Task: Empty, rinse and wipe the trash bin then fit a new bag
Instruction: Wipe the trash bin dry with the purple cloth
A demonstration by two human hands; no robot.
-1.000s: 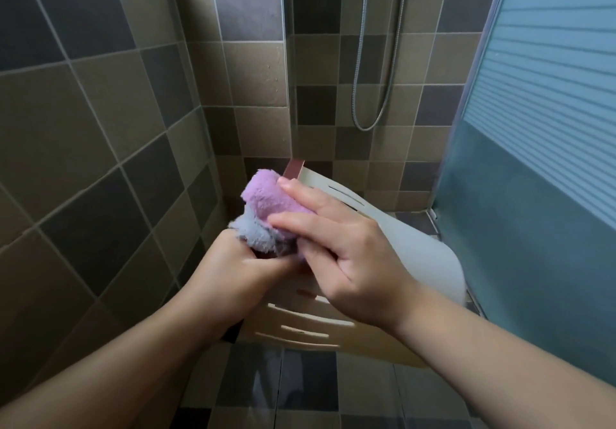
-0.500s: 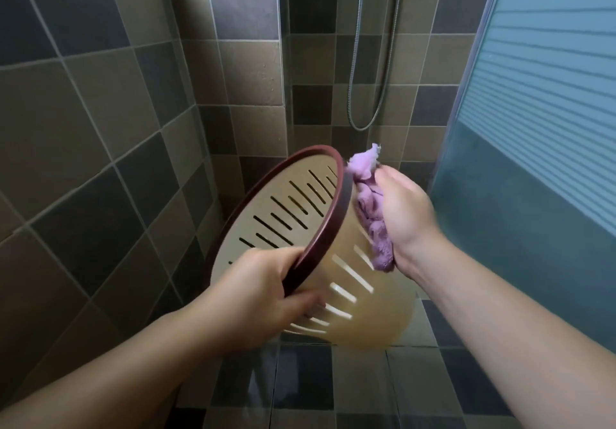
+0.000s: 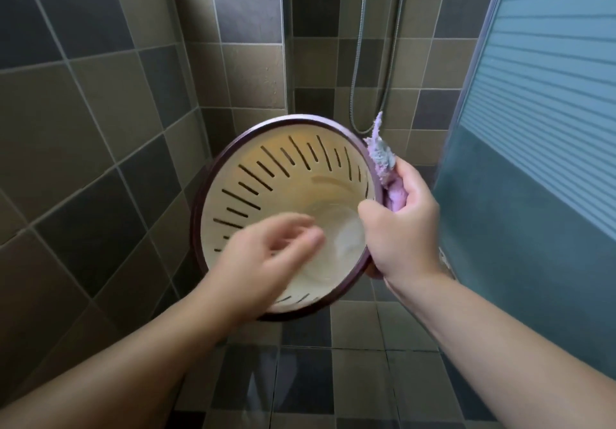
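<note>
The trash bin [image 3: 253, 175] is cream plastic with slotted walls and a dark maroon rim. It is held up in the air, its mouth facing me, and I see its bare inside. My right hand [image 3: 400, 225] grips the bin's right rim, thumb inside, and also pinches a purple and grey cloth [image 3: 383, 162] against the outside wall. My left hand [image 3: 266, 255] is blurred in front of the bin's mouth, fingers loosely spread, holding nothing.
I stand in a tiled shower corner. A tiled wall [image 3: 83, 128] is close on the left. A shower hose [image 3: 376, 62] hangs on the back wall. A frosted glass door [image 3: 540, 128] stands close on the right. Tiled floor [image 3: 333, 378] lies below.
The bin has turned its mouth toward me. My left hand has let go of the rim and moved in front of the mouth. My right hand now holds the rim with the cloth.
</note>
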